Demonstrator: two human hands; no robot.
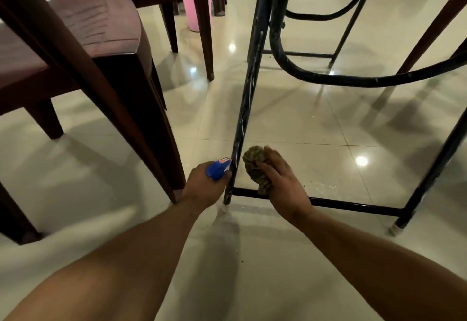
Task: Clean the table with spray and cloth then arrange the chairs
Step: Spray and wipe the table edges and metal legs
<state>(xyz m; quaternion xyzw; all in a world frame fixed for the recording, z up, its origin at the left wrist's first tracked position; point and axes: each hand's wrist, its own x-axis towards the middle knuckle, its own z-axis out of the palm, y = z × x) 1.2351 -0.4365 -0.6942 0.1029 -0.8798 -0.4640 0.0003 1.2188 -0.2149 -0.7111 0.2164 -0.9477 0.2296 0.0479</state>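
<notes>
Your left hand (202, 186) grips the blue plastic spray bottle (217, 169) low near the glossy tiled floor (316, 123) — nozzle right at the scuffed black metal table leg (243, 123). Your right hand (280, 181) clutches the crumpled olive-brown cloth (254, 165) just beside that leg. A dark brown plastic chair (88, 30) stands to the left.
</notes>
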